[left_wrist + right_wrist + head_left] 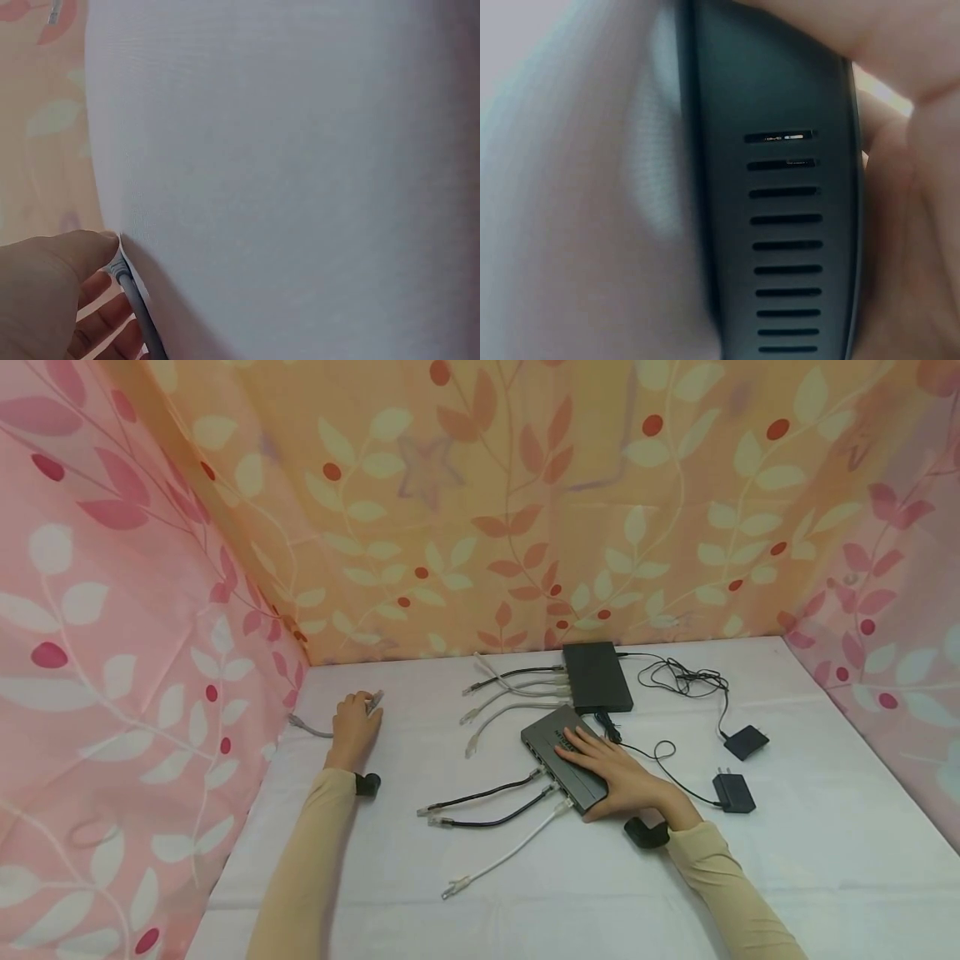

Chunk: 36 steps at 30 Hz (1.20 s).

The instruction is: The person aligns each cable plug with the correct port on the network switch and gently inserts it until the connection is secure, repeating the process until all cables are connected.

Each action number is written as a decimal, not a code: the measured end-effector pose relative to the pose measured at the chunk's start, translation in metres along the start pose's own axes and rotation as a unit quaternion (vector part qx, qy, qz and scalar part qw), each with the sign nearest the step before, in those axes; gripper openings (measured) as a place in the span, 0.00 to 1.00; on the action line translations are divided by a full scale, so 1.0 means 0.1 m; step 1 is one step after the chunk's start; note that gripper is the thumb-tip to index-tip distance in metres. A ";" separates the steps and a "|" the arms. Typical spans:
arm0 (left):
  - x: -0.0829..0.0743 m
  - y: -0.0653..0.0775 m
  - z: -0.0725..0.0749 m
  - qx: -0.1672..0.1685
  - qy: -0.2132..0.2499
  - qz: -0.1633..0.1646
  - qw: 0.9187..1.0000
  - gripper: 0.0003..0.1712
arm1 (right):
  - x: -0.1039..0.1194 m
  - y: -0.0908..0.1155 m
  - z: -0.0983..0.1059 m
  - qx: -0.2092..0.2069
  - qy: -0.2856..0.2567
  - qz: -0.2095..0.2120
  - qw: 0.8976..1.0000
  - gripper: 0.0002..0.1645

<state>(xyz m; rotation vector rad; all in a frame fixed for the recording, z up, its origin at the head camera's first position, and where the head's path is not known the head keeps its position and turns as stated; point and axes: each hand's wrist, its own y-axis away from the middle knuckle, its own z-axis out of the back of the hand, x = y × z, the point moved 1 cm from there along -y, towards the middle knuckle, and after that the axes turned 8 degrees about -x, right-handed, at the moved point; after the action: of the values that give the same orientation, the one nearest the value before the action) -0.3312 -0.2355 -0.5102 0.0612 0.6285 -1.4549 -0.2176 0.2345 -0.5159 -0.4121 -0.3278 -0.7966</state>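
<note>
At the far left of the table, my left hand (354,732) pinches a grey network cable (310,727) near its plug (377,699). In the left wrist view the cable (139,304) runs down from between the thumb and fingers. My right hand (618,774) rests on a dark grey network switch (542,727), its fingers spread across the top and the thumb at the near edge. The right wrist view shows the slotted side (784,225) of the switch up close. Two short black cables (495,821) and a white cable (513,850) run from its left side.
Behind the switch lies a flat black box (597,675) with several short cables at its left side. Two black power adapters (746,742) (735,793) and a tangled black cord (686,681) lie to the right. Patterned cloth (450,527) hangs around the white-covered table (360,893).
</note>
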 end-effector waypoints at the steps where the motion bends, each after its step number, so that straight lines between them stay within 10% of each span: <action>1: 0.00 0.00 0.00 0.002 0.003 0.002 1.000 0.21 | 0.00 0.00 0.00 0.000 0.000 -0.001 1.000 0.65; 36: 0.02 -0.02 0.02 -0.007 0.035 -0.002 0.999 0.12 | -0.03 0.00 -0.02 -0.001 0.001 -0.001 1.000 0.66</action>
<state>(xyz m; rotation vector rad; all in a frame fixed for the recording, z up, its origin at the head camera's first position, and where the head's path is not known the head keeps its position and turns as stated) -0.3329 -0.2384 -0.5089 0.1006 0.6971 -1.4569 -0.2197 0.2353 -0.5185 -0.4129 -0.3248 -0.7999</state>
